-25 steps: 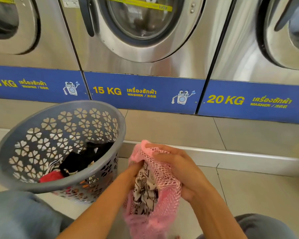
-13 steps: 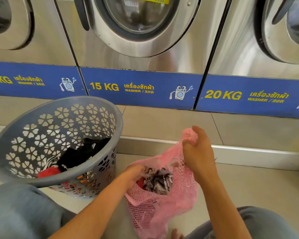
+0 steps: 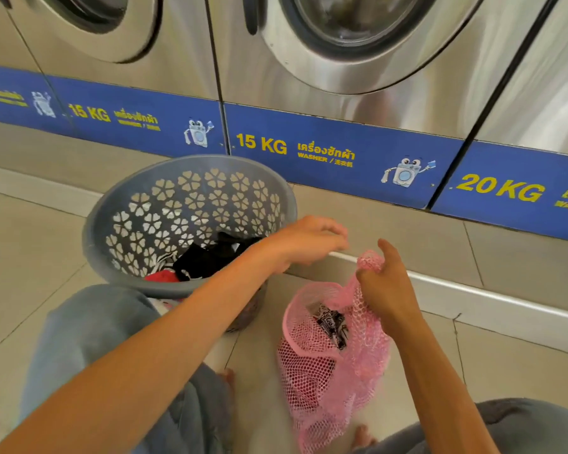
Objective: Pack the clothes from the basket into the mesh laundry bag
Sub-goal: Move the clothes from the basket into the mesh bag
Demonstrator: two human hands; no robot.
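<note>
A grey plastic basket (image 3: 118, 204) with flower-shaped holes stands on the floor at left centre, holding black clothes (image 3: 210, 257) and a red garment (image 3: 160, 276). A pink mesh laundry bag (image 3: 322, 365) hangs to its right with a black-and-white patterned garment (image 3: 332, 322) inside. My right hand (image 3: 387, 290) grips the bag's top edge and holds its mouth up. My left hand (image 3: 309, 239) hovers empty, fingers loosely curled, between the basket's right rim and the bag, above both.
Steel front-loading washers (image 3: 358, 44) with blue 15 KG and 20 KG labels line the back on a raised tiled step (image 3: 407, 244). My knees in grey-blue trousers (image 3: 89, 329) flank the bag. Bare toes (image 3: 363, 434) show below the bag.
My left hand has come out of the bag's mouth and risen up and left toward the basket. The black-and-white garment stays in the bag. The view has swung left.
</note>
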